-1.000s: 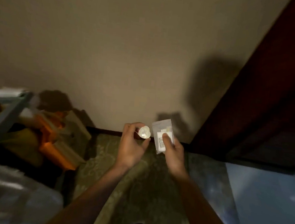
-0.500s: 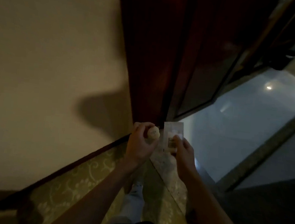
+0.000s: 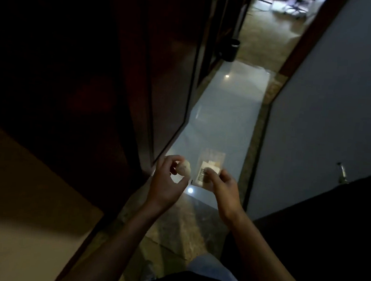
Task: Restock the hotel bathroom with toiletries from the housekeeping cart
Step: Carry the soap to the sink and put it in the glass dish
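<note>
From the head camera, you are looking down a dim, narrow hallway, and both of your bare arms are reaching out in front of you.

Your left hand (image 3: pixel 167 179) is curling its fingers (image 3: pixel 174 169) around a small round pale thing (image 3: pixel 183 168). The fingers are closed loosely on it, pinching it near the tips. It is too blurry to tell what kind of toiletry it is.

Your right hand (image 3: pixel 225 188) is sitting at about 3 o'clock from the left one, just beside it but not touching. It is pinching a flat clear packet (image 3: pixel 210 171) between thumb and fingers. The packet is standing up from the hand toward 12 o'clock, and a white label with dark print is showing inside it. The hand is shut on the packet's lower part.

Both things are hanging in the air over a shiny pale floor (image 3: pixel 223 112), which is running away toward 12 o'clock. A small bright spot of light is shining on the floor just under your hands, at 6 o'clock from the packet.

A dark wooden door (image 3: pixel 167 82) is standing at 10 o'clock. A pale wall (image 3: pixel 332 97) is rising at 2 o'clock. A small dark bin (image 3: pixel 230 50) is sitting far off at 12 o'clock, near the door side.
</note>
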`<state>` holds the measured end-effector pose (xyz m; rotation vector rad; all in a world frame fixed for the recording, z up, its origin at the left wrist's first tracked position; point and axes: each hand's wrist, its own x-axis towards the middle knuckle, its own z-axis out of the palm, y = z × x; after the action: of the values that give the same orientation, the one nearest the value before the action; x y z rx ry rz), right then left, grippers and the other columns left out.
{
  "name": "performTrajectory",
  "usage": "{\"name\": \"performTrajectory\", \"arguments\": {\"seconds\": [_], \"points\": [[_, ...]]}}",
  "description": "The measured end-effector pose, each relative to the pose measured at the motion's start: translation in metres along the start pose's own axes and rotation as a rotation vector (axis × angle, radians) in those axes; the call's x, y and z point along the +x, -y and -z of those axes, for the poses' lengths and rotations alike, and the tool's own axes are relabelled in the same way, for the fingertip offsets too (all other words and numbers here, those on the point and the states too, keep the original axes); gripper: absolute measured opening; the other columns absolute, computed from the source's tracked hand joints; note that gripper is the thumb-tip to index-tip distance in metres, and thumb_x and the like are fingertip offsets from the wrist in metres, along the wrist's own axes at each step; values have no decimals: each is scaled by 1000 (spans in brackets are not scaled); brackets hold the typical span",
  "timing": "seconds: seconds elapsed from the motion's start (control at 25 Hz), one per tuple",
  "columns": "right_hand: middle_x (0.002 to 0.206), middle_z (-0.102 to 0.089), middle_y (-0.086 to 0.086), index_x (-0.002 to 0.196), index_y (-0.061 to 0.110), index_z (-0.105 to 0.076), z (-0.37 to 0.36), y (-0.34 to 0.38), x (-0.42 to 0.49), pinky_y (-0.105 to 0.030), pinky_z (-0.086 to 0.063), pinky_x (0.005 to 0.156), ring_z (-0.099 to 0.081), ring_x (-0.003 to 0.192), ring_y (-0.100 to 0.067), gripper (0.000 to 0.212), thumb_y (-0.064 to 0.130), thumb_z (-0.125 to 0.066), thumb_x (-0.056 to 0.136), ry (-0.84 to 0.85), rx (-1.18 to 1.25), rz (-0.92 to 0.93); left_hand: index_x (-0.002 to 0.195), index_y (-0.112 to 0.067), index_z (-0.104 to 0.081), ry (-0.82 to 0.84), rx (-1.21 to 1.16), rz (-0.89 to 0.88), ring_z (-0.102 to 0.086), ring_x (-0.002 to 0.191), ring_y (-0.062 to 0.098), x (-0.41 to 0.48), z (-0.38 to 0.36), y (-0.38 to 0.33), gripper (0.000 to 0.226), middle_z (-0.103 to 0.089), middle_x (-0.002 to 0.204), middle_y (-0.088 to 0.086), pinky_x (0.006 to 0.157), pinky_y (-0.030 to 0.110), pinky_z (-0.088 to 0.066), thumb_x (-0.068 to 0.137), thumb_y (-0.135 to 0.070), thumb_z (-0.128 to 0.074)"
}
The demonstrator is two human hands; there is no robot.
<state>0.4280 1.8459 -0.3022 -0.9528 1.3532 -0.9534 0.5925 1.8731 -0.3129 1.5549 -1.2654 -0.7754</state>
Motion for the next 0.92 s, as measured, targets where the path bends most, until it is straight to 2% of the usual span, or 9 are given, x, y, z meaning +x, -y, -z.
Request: {"name": "performTrajectory", "arguments": {"seconds": [0.12,0.24,0.32,0.52,0.8,0.92], "points": [[108,-74,-9,116,7,-66,18,12,42,-35,-60,88,-73,98,-22,20,15,-63,98,-100,63,-6,110,-30,-59,100,18,-72,-58,98,6,59,-34,-1,47,-54,112,-4,81,4,-40,73,-10,-81],[106,-75,-8,114,9,-67,38,20,101,-39,-59,90,-74,97,-22,18,16,-64,98,-159,110,-14,110,-30,-58,175,17,-107,-57,98,0,120,-75,-6,47,-53,111,-5,80,4,-41,75,-9,-81],[103,-77,-8,113,12,-69,53,25,147,-40,-59,89,-74,98,-23,17,17,-63,98,-153,136,-9,111,-30,-57,199,23,-126,-55,99,-5,161,-106,-10,48,-51,109,-7,80,2,-40,76,-7,-81],[102,-77,-8,105,20,-73,96,54,277,-39,-61,83,-74,94,-22,20,21,-54,102,-123,153,-15,117,-23,-60,285,49,-167,-54,104,-3,272,-193,-32,43,-50,112,-7,83,2,-41,81,-11,-80],[103,-77,-11,102,15,-75,150,131,439,-51,-56,94,-72,102,-29,30,22,-46,103,-115,168,9,120,-20,-59,312,30,-209,-55,103,-4,430,-295,-77,45,-52,114,-1,79,0,-40,81,-12,-80],[107,-76,-10,108,16,-75,162,151,497,-48,-57,92,-70,106,-29,29,31,-50,103,-110,170,-2,121,-23,-56,338,2,-186,-55,105,-1,487,-327,-74,47,-51,114,-5,80,5,-44,81,-15,-80]]}}
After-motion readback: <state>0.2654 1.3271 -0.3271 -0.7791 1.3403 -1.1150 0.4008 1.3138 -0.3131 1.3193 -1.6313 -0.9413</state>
